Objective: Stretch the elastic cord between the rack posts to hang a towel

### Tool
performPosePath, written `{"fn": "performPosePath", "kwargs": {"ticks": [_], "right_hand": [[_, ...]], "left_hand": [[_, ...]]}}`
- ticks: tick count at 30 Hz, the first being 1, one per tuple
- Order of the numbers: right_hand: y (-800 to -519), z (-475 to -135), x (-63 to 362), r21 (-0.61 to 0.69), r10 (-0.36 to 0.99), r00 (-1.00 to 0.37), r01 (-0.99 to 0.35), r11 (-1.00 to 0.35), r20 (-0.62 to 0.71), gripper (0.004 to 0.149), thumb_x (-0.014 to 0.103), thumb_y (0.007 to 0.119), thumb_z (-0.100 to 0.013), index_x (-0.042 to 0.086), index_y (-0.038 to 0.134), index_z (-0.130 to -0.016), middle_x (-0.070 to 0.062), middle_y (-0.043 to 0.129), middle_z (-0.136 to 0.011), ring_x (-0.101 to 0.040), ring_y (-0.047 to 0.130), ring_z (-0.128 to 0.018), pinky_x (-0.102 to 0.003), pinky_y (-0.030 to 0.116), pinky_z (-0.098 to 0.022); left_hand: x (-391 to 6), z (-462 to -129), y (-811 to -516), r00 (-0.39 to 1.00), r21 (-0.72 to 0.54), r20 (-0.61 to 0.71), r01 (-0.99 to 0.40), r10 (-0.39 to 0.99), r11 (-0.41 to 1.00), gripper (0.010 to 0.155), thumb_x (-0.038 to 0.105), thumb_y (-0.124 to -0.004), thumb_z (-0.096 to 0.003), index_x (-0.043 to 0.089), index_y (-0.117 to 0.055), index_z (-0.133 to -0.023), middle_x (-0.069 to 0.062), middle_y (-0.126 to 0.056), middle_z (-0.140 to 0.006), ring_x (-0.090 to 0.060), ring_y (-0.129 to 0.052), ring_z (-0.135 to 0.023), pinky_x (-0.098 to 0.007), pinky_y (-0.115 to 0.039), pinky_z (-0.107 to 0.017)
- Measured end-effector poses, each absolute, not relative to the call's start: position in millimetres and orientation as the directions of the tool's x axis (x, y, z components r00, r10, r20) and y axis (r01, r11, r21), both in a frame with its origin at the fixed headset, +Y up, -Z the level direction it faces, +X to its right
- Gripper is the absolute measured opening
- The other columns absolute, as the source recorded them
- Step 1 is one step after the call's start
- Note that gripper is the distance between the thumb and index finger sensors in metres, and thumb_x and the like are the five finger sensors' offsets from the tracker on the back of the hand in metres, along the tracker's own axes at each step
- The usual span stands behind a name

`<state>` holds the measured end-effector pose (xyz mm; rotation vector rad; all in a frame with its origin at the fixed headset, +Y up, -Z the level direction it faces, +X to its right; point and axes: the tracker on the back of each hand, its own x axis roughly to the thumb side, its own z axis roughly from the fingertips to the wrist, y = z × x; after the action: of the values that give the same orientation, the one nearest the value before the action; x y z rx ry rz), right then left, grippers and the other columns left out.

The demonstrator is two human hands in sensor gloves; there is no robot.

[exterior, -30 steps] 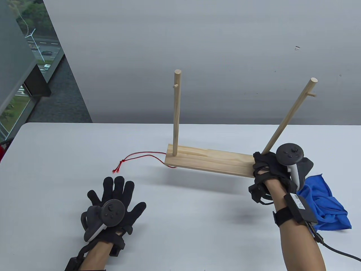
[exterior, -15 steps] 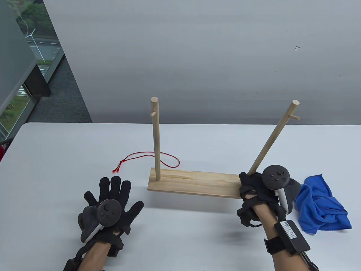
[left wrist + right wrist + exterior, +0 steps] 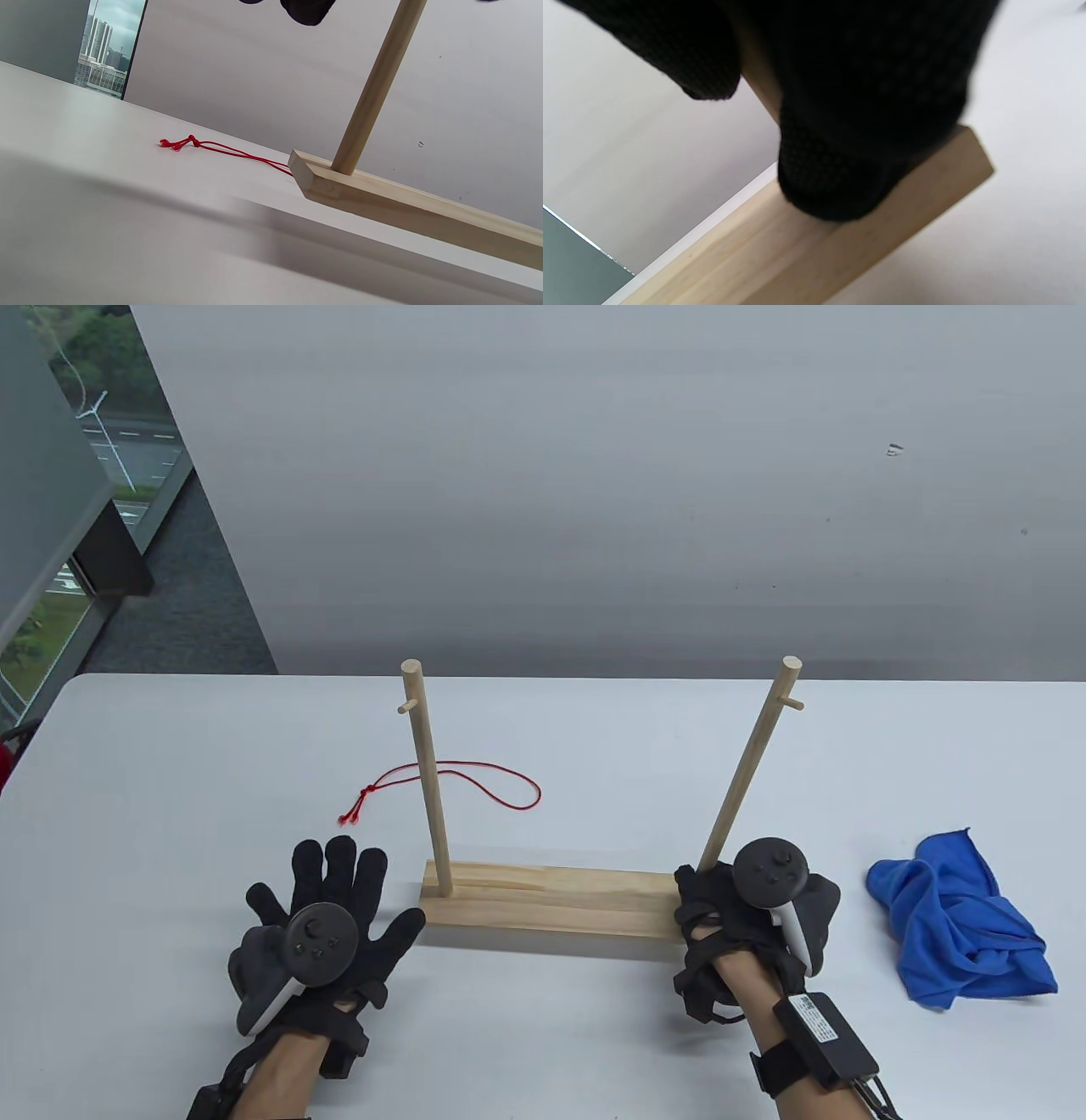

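Note:
A wooden rack [image 3: 551,899] has a flat base and two upright posts, the left post [image 3: 427,780] and the right post [image 3: 747,768], each with a small peg near the top. My right hand [image 3: 738,908] grips the right end of the base; its fingers [image 3: 848,140] wrap the wood in the right wrist view. My left hand [image 3: 327,899] rests flat on the table with fingers spread, just left of the base, holding nothing. A red elastic cord [image 3: 450,785] lies loose on the table behind the left post; it also shows in the left wrist view [image 3: 203,146]. A blue towel [image 3: 959,929] lies crumpled at the right.
The white table [image 3: 170,780] ends at a grey wall behind. A window and dark floor lie beyond the table's left edge.
My right hand has pulled the rack toward me and leftward, off the cord, and lowered it to the table. My left hand has barely moved.

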<state>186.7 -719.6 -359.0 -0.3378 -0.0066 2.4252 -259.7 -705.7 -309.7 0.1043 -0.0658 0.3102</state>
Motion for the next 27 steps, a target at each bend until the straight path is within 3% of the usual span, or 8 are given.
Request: {"fn": "performPosePath", "kwargs": {"ticks": [27], "right_hand": [[-753,-375,184,-0.001,0.599,-0.745,-0.626,-0.780,-0.294,0.055,0.041,0.079,-0.045,-0.003,0.081,-0.077,-0.030,0.089,-0.061,-0.022,0.110,-0.029,-0.020,0.092,-0.008]], "left_hand": [[-262,-311,-705,0.948,0.085,0.069,-0.317,0.312,0.944,0.092,0.087,-0.056,-0.0390,0.032,-0.052,-0.112,-0.005,-0.038,-0.124,-0.038,-0.023,-0.116,-0.075,-0.015,-0.065]]}}
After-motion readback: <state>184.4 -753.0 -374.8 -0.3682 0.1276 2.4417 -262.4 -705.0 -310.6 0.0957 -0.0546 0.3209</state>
